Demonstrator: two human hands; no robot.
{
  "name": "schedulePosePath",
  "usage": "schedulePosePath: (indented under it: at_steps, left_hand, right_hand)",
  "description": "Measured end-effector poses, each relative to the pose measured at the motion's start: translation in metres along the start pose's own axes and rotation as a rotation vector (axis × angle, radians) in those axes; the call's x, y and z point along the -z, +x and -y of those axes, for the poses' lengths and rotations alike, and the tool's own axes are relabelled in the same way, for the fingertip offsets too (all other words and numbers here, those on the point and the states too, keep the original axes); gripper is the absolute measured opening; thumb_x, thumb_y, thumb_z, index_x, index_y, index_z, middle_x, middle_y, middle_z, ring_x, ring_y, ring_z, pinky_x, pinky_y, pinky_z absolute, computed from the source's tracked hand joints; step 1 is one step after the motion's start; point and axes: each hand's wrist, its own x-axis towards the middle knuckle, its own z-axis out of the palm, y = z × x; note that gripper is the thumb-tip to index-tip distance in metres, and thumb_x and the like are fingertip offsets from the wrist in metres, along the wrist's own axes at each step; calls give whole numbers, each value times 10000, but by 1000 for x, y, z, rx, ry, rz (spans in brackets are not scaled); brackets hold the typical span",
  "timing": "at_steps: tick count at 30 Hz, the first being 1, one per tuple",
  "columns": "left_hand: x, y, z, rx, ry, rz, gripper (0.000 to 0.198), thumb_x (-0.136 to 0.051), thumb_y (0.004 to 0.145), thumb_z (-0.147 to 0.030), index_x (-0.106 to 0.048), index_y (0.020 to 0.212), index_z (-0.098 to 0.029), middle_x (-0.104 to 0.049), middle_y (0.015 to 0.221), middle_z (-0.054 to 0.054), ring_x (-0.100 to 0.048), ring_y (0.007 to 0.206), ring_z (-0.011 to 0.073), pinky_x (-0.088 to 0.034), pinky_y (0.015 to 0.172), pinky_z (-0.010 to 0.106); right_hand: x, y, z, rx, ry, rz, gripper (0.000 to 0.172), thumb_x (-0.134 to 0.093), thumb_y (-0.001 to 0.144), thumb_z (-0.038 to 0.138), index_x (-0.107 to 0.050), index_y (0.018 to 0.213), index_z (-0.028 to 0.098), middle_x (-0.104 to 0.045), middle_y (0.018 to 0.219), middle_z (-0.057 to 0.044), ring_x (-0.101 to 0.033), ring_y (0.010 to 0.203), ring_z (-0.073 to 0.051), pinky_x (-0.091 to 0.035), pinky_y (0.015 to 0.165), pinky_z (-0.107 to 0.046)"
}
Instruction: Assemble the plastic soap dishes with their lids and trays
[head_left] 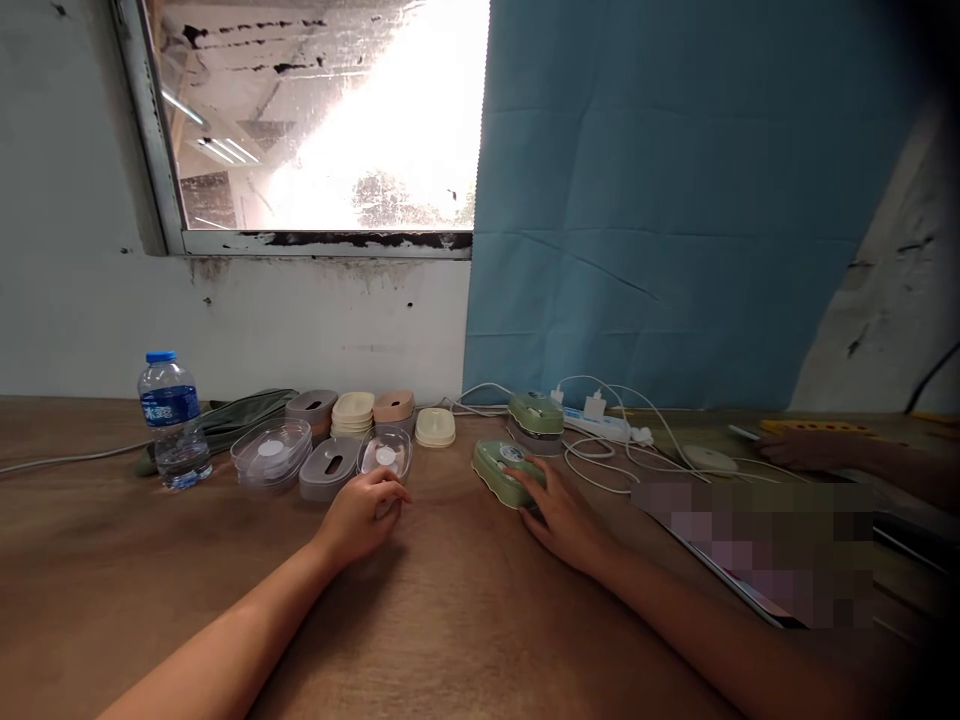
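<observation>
My right hand (559,510) lies on the near right side of a green oval box (499,470), which has a clear cover and a round label. Its fingers grip the box's edge. In front of the clear oval lids, my left hand (360,518) has its fingers curled in; whether anything is inside them is hidden. Just beyond its knuckles stands a clear plastic lid (384,450) with a white round sticker. To its left sit a grey oval box (330,468) with a slot and a stack of clear lids (271,450).
Behind are cream lids (352,410), a pinkish box (394,405), a lone cream lid (435,427) and a stacked green box (536,410). A water bottle (171,425) stands left. Right are a power strip (600,425), white cables, a blurred-out flat object (757,550) and another person's hand (806,450).
</observation>
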Motion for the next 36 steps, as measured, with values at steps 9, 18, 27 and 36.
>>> schedulePosePath:
  at_steps: [9,18,27,36]
  left_hand:
    - [-1,0,2,0,7,20,210,-480,755,-109,-655,810,-211,-604,866,20,-567,778,144,-417,731,236]
    - [-1,1,3,29,14,-12,199,-486,752,-119,-657,797,-210,-603,870,23,-561,770,151,-419,732,251]
    - [-1,0,2,42,32,-45,205,-498,733,-102,-660,788,-214,-604,873,21,-556,789,160,-419,748,265]
    - [3,2,2,95,74,-75,213,-497,709,-95,-666,744,-220,-618,857,20,-557,822,180,-415,772,290]
  right_hand:
    - [2,0,3,-4,60,21,544,-462,783,162,-377,1312,258,-375,1212,-117,-500,1054,-254,-444,880,-405]
    - [-3,7,8,66,-55,41,536,-446,791,178,-383,1322,157,-357,1251,-175,-449,1105,-300,-408,907,-441]
    - [-30,54,5,-15,-153,93,590,-502,754,227,-391,1312,71,-387,1266,-212,-400,1150,-323,-345,953,-429]
    - [-57,90,-9,-133,-204,89,594,-505,764,284,-379,1307,75,-385,1300,-215,-381,1173,-341,-358,919,-416]
